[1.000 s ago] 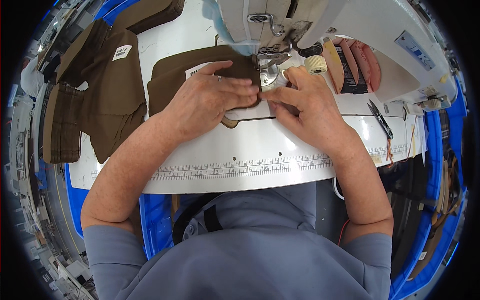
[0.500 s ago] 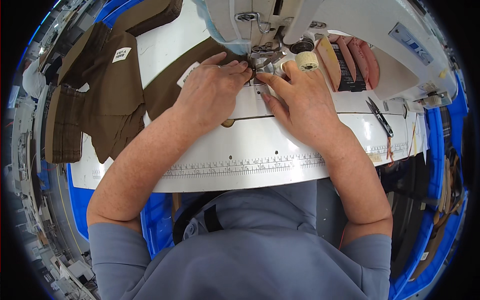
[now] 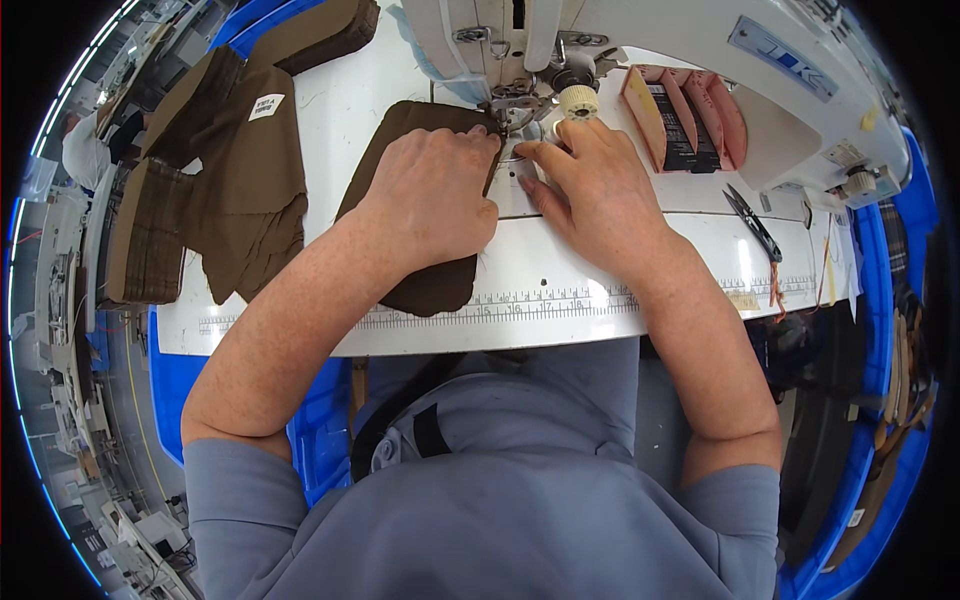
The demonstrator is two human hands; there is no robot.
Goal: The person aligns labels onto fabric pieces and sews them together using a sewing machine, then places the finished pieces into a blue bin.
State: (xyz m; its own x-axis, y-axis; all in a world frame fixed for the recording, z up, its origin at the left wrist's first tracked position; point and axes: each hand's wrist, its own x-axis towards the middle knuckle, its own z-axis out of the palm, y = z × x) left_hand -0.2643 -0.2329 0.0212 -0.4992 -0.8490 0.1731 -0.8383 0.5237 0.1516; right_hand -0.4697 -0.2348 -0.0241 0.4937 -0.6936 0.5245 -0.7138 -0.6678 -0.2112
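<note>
A brown fabric piece [image 3: 432,289] lies lengthwise toward me beneath the needle area of the white sewing machine [image 3: 510,118]. My left hand [image 3: 430,190] rests on that piece, fingers bent and closed together against it, fingertips close beside the presser foot. My right hand [image 3: 590,195] is open just right of the needle, fingers apart, the index tip near the fabric's edge and the thumb on the machine bed. What lies under my left fingers is hidden.
Stacked brown pieces [image 3: 140,240] occupy the table's left, another stack [image 3: 310,35] behind. A pink divided box [image 3: 730,120] and thread snips [image 3: 750,225] are at right. Blue bins [image 3: 870,300] flank the table; a person in white [image 3: 82,160] is at far left.
The fabric piece has swung round, its long end now toward the front edge and its label out of sight. My left hand has turned with it, fingers more bent.
</note>
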